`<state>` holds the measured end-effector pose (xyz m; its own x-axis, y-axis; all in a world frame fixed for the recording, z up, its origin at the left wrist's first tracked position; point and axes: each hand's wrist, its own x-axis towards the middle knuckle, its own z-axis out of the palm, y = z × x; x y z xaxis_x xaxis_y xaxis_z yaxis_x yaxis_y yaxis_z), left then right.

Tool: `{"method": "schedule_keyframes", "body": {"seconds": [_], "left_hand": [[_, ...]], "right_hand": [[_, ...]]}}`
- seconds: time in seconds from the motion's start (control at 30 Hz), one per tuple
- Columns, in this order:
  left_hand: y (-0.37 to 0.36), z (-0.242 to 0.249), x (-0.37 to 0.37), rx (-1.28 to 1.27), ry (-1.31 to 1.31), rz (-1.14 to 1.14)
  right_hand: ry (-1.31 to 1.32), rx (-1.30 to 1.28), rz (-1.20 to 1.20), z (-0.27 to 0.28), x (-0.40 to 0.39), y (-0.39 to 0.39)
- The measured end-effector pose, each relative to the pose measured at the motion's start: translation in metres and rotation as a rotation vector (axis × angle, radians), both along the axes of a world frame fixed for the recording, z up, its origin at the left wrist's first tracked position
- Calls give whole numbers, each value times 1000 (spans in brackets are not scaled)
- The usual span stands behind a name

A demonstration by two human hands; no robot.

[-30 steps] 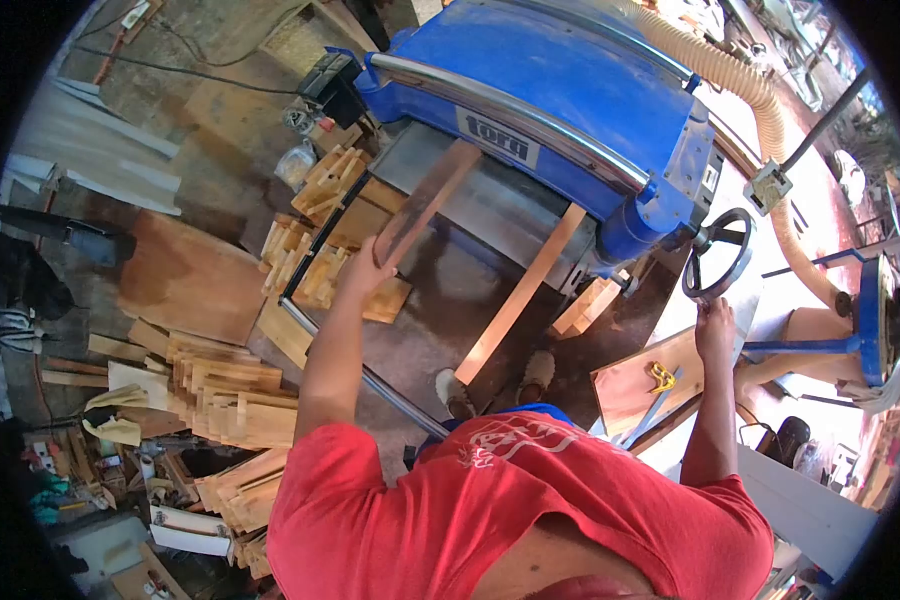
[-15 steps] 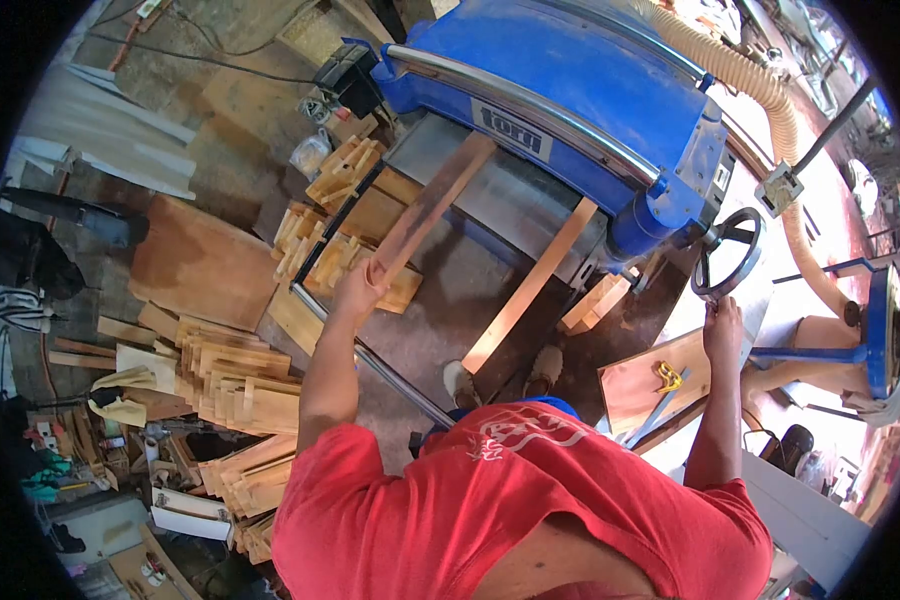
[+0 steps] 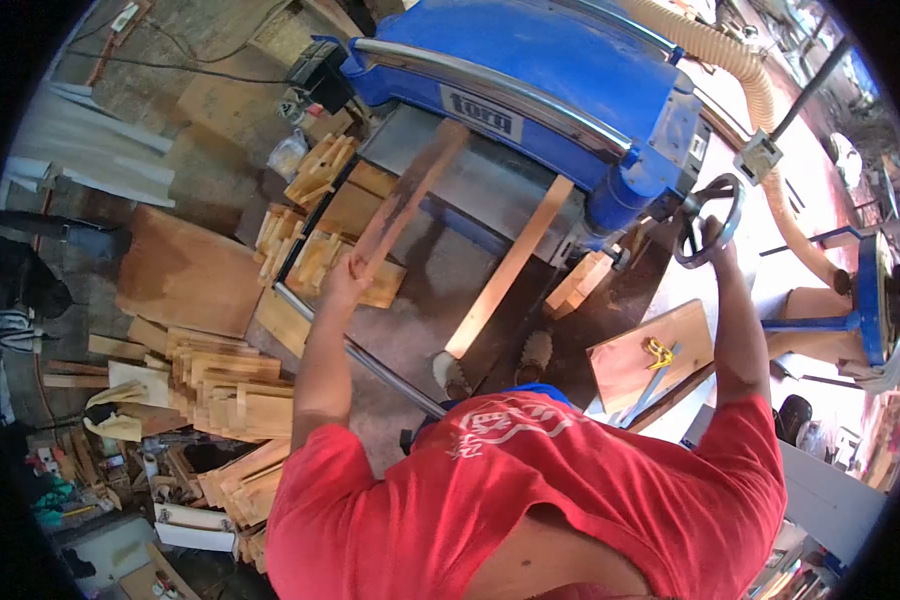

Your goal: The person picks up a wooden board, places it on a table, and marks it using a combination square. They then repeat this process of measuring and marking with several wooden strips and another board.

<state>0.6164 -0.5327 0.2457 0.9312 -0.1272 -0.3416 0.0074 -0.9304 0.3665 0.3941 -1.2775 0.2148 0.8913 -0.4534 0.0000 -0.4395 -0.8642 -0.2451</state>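
Note:
My left hand (image 3: 346, 278) grips the near end of a long wooden board (image 3: 410, 200). The board's far end reaches the infeed opening of a blue thickness planer (image 3: 530, 75), over its grey metal bed (image 3: 400, 145). My right hand (image 3: 718, 242) is closed on the lower right part of the planer's black handwheel (image 3: 738, 195); some of its fingers are hidden. A second, lighter board (image 3: 510, 270) sticks out of the machine on the right, with nobody holding its near end.
Stacked wood pieces (image 3: 225, 385) lie on the floor at left, beside a plywood sheet (image 3: 185, 270). A metal rail (image 3: 395, 380) runs close in front of me. At right are a wooden panel (image 3: 625, 360) with a yellow-handled tool (image 3: 658, 351) and a ribbed hose (image 3: 758, 90).
My right hand has moved up along the handwheel's rim, and the wheel appears turned. My left hand keeps hold of the board. The whole view has shifted slightly.

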Motion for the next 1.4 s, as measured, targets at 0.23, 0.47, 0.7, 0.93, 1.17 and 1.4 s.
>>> {"method": "schedule_keyframes", "body": {"seconds": [0.23, 0.47, 0.7, 0.93, 1.17, 1.4], "left_hand": [[-9, 16, -7, 47, 35, 3], [-5, 19, -12, -35, -15, -19], [-6, 26, 2, 78, 82, 4], [0, 17, -21, -32, -64, 5], [4, 12, -15, 5, -44, 29], [12, -10, -6, -29, -6, 57]], "right_hand": [[-97, -144, -193, 150, -46, 116], [-287, -24, -399, 36, 28, -14], [23, -305, -202, 106, -61, 142], [-280, -13, -266, 82, 20, -29], [-152, -263, -187, 39, -55, 140], [-203, -378, -121, 154, -5, 64]]}}
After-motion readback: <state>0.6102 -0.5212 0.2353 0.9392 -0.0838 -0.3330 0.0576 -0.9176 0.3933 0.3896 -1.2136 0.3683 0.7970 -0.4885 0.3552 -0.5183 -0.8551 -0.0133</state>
